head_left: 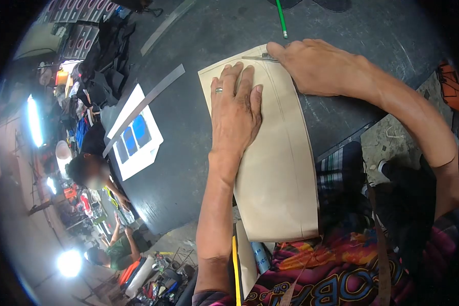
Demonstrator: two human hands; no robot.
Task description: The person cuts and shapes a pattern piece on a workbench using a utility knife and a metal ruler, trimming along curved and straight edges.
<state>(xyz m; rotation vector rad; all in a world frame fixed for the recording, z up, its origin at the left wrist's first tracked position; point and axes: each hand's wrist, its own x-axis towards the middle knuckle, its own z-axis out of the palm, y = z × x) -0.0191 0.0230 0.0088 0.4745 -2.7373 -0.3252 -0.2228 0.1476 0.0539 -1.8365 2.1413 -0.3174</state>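
Observation:
A long sheet of tan paper (275,153) with pencil lines drawn on it runs from the dark table over its near edge towards my body. My left hand (234,112), a ring on one finger, lies flat on the paper's upper part with fingers stretched. At the paper's far right corner my right hand (316,66) is closed around a tool with a thin metal blade (255,58). The blade lies along the far edge of the paper; its handle is hidden in my fist, so its exact kind is unclear.
On the dark table (188,153) lie a green pencil (282,20), grey strips (153,104) and a white sheet with blue pictures (136,140). Two people are beyond the left edge, near cluttered goods. An orange item (451,86) is at the right.

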